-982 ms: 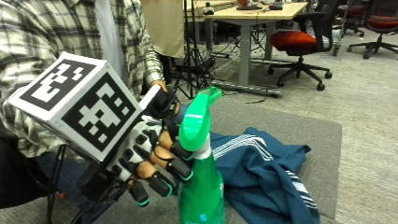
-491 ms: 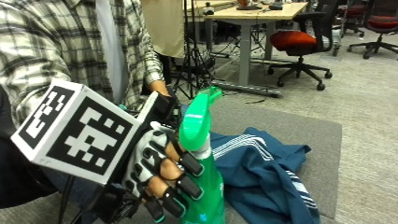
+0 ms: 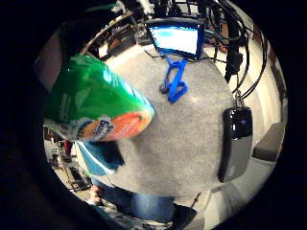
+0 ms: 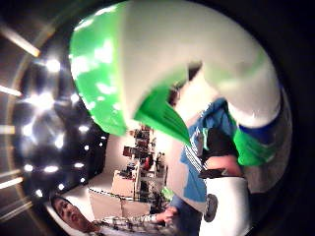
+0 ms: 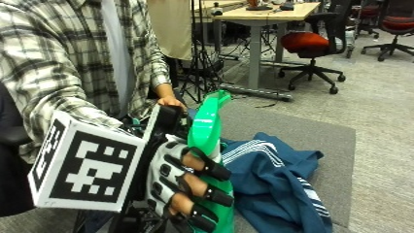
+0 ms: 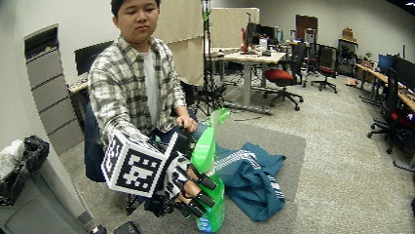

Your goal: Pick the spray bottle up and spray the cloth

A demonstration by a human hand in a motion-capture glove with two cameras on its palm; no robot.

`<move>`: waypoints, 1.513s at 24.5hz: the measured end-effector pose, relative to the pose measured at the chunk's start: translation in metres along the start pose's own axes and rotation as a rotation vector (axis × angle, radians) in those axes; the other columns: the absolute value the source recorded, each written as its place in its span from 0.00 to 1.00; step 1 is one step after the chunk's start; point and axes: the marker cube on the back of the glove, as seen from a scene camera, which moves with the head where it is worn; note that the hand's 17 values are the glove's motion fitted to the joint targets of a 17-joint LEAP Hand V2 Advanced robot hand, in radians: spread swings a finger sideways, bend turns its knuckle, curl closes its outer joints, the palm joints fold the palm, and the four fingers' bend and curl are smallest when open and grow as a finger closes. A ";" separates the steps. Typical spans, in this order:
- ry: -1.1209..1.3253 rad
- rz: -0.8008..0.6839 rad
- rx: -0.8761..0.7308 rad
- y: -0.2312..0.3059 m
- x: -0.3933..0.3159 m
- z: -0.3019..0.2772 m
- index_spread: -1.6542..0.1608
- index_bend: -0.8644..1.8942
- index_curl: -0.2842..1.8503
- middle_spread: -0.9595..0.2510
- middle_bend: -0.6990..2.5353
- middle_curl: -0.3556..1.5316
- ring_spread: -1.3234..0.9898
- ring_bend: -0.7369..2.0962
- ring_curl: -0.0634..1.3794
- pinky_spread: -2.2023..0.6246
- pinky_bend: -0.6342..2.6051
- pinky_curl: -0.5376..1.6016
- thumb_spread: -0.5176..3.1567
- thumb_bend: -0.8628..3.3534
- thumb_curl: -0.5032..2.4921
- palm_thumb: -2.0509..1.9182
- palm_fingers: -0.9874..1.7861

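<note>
Little has shifted since half a second ago: right hand (image 5: pixel 184 187) keeps its fingers curled round green spray bottle (image 5: pixel 210 145), upright, lifted nearest. Blue cloth (image 5: pixel 278 182) lies crumpled just right, on grey desk (image 5: pixel 323 141).

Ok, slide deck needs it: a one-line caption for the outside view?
Black-gloved right hand grips a green plastic spray bottle beside a crumpled blue cloth.
</note>
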 end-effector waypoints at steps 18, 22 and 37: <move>-0.141 -0.090 0.167 -0.029 0.000 0.018 0.76 0.41 0.33 0.69 0.35 0.43 0.51 0.43 0.30 0.79 0.30 0.36 0.31 0.20 0.37 0.79 0.77; -0.124 -0.086 0.180 -0.033 -0.001 0.019 0.76 0.40 0.34 0.68 0.36 0.44 0.50 0.44 0.32 0.77 0.31 0.38 0.29 0.20 0.38 0.79 0.80; -0.119 -0.069 0.181 -0.035 -0.014 0.013 0.76 0.42 0.38 0.66 0.37 0.47 0.48 0.46 0.37 0.73 0.33 0.42 0.23 0.20 0.40 0.79 0.81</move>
